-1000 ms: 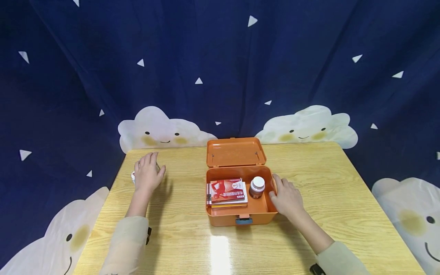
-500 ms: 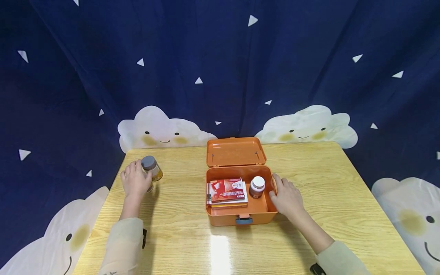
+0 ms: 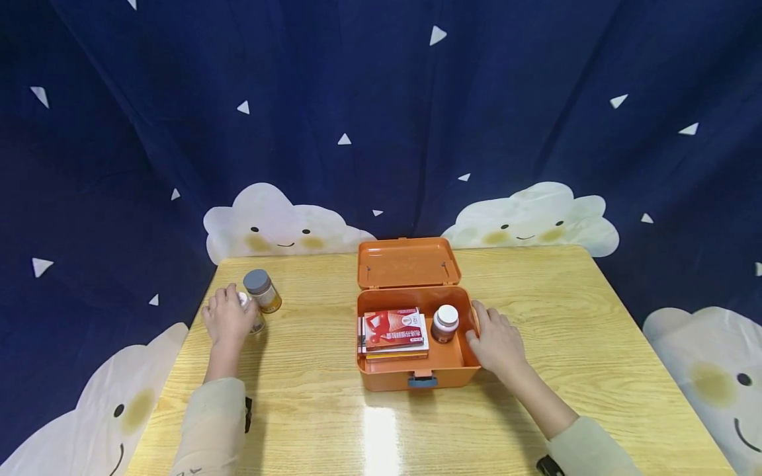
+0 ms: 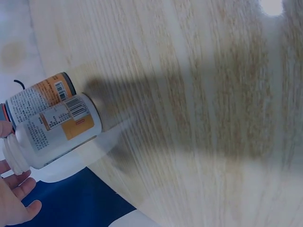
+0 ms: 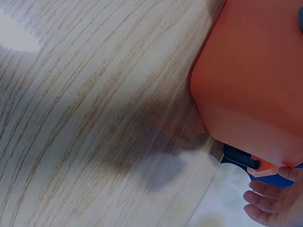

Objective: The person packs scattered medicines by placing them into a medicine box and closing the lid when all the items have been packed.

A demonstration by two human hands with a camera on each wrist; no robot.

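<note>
At the left of the table, my left hand (image 3: 226, 316) is around the white cap of a white pill bottle (image 4: 64, 130). Thumb and fingers lie on either side of the cap, loosely bent; firm contact is not plain. The bottle stands upright beside a grey-capped jar (image 3: 262, 291) with an orange label. My right hand (image 3: 497, 340) rests against the right rim of an orange medicine box (image 3: 387, 381), its fingers relaxed. Inside the open box, stacked medicine boxes (image 3: 394, 329) lie at the left. Another white-capped pill bottle (image 3: 445, 323) stands right of them.
The box's lid (image 3: 409, 263) lies tipped back behind it. A blue-grey latch (image 3: 423, 381) is on its front. The wooden table (image 3: 315, 423) ends at a dark blue curtain (image 3: 381, 119) with white clouds and triangles.
My left hand has drawn back from the grey-capped jar, moving left and nearer to the white pill bottle, and both now show. The right hand and the box have stayed put.
</note>
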